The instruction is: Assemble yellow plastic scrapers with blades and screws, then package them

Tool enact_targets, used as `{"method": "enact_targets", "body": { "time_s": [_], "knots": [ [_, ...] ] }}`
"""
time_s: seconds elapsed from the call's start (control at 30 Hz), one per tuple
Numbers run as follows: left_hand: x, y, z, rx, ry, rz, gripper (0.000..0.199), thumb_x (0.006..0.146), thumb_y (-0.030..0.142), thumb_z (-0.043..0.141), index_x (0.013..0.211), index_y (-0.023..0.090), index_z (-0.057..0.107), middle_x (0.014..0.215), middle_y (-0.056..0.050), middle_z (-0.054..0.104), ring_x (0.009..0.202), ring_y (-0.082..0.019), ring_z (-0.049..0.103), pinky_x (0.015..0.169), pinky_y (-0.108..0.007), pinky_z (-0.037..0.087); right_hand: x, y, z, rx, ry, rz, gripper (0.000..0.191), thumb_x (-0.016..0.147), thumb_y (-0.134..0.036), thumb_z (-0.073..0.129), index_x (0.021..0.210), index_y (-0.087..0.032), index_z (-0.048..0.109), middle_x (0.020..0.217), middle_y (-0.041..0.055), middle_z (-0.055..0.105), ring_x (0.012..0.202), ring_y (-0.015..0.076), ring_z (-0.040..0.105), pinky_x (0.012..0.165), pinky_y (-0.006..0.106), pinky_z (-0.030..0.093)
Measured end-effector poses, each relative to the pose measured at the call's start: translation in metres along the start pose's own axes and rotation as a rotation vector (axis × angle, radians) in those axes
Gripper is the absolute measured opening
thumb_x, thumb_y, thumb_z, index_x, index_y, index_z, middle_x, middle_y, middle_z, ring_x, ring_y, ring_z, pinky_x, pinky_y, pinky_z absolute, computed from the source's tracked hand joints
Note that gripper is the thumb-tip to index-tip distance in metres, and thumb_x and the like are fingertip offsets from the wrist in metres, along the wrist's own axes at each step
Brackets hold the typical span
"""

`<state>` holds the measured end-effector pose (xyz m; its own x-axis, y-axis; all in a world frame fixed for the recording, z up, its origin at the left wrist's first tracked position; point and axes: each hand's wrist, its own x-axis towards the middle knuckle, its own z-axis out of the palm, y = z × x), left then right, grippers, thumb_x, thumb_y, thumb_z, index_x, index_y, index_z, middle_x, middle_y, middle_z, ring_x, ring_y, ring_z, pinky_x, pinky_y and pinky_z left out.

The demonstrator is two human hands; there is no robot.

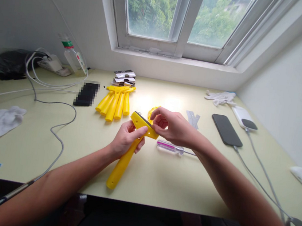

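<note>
My left hand [125,139] is closed around the neck of a yellow plastic scraper [119,169], its thumb on the wide head. The scraper slants, head away from me, handle end toward the table's front edge. Along the head's far edge runs a dark strip [145,119]. Thumb and fingers of my right hand [175,126] pinch together at the head's right end; whatever they hold there is hidden. Just beyond the head lie tiny dark screws [139,113] and a yellow round piece [151,112], partly covered by my right hand. A clear-handled screwdriver [170,147] lies under my right wrist.
Several yellow scrapers [112,104] lie fanned out before stacked black-and-white packets [124,76]. Flat metal blades [192,119] and a dark phone [226,130] are on the right. White gloves [221,97], a grey cable [61,140] and a bottle [71,57] are around the edges.
</note>
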<state>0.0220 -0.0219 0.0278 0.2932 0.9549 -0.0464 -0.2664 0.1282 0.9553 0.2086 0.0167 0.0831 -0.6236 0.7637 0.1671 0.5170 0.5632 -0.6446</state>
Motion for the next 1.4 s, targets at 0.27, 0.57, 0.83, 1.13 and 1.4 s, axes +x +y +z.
{"method": "enact_targets", "body": {
  "time_s": [0.27, 0.57, 0.83, 1.13, 1.4],
  "knots": [
    [0.0, 0.0009, 0.0, -0.016, -0.005, 0.015, 0.03, 0.08, 0.038, 0.071, 0.089, 0.016, 0.052, 0.063, 0.003, 0.054, 0.036, -0.007, 0.046, 0.031, -0.019, 0.034, 0.0005, 0.0013, -0.0011, 0.026, -0.017, 0.012, 0.012, 0.084, -0.019, 0.055, 0.094, -0.024, 0.05, 0.075, -0.002, 0.064, 0.065, 0.0124, 0.059, 0.059, 0.024, 0.042],
    [-0.0016, 0.0021, -0.0004, -0.014, -0.019, 0.017, 0.029, 0.081, 0.038, 0.069, 0.088, 0.016, 0.052, 0.055, 0.005, 0.05, 0.036, -0.008, 0.046, 0.031, -0.019, 0.035, 0.0006, -0.0003, -0.0055, 0.084, -0.066, 0.002, 0.026, 0.083, -0.018, 0.058, 0.108, -0.024, 0.056, 0.076, -0.002, 0.067, 0.069, 0.013, 0.062, 0.065, 0.025, 0.045],
    [-0.0032, 0.0027, 0.0025, 0.005, -0.039, 0.015, 0.026, 0.083, 0.036, 0.068, 0.087, 0.017, 0.051, 0.051, 0.006, 0.049, 0.035, -0.008, 0.044, 0.031, -0.019, 0.034, -0.0011, -0.0004, -0.0095, 0.113, -0.139, 0.017, 0.032, 0.081, -0.017, 0.058, 0.112, -0.023, 0.051, 0.072, -0.0041, 0.063, 0.065, 0.0114, 0.057, 0.062, 0.024, 0.044],
    [-0.0012, -0.0008, 0.0003, 0.002, -0.05, 0.034, 0.022, 0.086, 0.035, 0.064, 0.088, 0.016, 0.053, 0.058, 0.003, 0.053, 0.037, -0.008, 0.045, 0.032, -0.019, 0.035, -0.0007, 0.002, -0.008, 0.134, -0.128, 0.032, 0.026, 0.081, -0.015, 0.057, 0.104, -0.023, 0.05, 0.07, -0.0052, 0.059, 0.063, 0.0105, 0.054, 0.059, 0.022, 0.042],
    [-0.0015, -0.0008, 0.0, -0.026, -0.055, 0.034, 0.021, 0.086, 0.034, 0.064, 0.088, 0.016, 0.054, 0.059, 0.003, 0.052, 0.038, -0.008, 0.046, 0.031, -0.018, 0.035, 0.0004, 0.0017, -0.0087, 0.168, -0.137, 0.038, 0.024, 0.081, -0.014, 0.057, 0.102, -0.022, 0.05, 0.069, -0.0055, 0.059, 0.063, 0.01, 0.055, 0.059, 0.022, 0.043]
  ]
}}
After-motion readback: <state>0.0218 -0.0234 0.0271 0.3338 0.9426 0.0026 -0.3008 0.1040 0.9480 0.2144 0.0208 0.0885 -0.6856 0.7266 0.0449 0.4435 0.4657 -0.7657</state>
